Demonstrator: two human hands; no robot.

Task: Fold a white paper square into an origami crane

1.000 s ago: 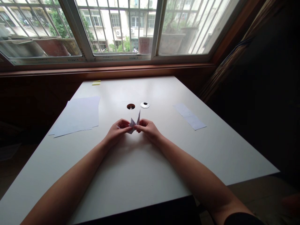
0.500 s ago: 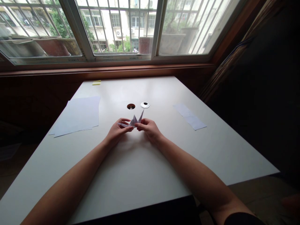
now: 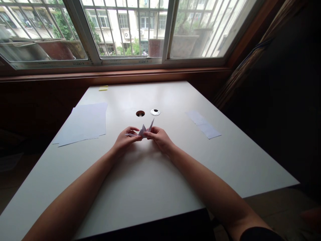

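A small folded paper crane [image 3: 143, 130] in pale paper is held between my two hands over the middle of the white table. One slim point rises up at its right, a shorter peak stands at the centre, and another slim point reaches left. My left hand [image 3: 126, 138] pinches its left side between thumb and fingers. From the right, my right hand [image 3: 158, 135] grips the base near the tall point, thumb in front. The fingers cover parts of the paper's lower edge.
White paper sheets [image 3: 84, 124] lie on the table's left, smaller paper pieces [image 3: 203, 124] on its right. Beyond the hands are a round cable hole [image 3: 140, 113] and a metal grommet [image 3: 155, 112]. Yellow sticky notes [image 3: 103, 88] lie by the far edge, below a barred window.
Almost nothing differs. The tall point of the paper crane sits very slightly lower, and both hands keep their hold in the same place.
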